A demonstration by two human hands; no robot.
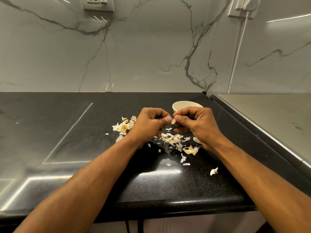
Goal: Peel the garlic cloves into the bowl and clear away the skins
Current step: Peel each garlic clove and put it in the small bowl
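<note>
Mid-task: both hands, left (149, 122) and right (193, 122), pinch one clove (173, 121) near the bowl (180, 105); skins (171, 139) litter the counter (67, 132), uncleared.

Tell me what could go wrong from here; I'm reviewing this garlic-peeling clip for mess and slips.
1. The garlic clove is only pinched between the fingertips of the left hand and right hand, above the counter rather than over the bowl; a slip would probably drop it among the skins.
2. Loose skins lie scattered towards the counter's front edge, one stray piece well apart; clearing up could push some off or miss them.
</note>
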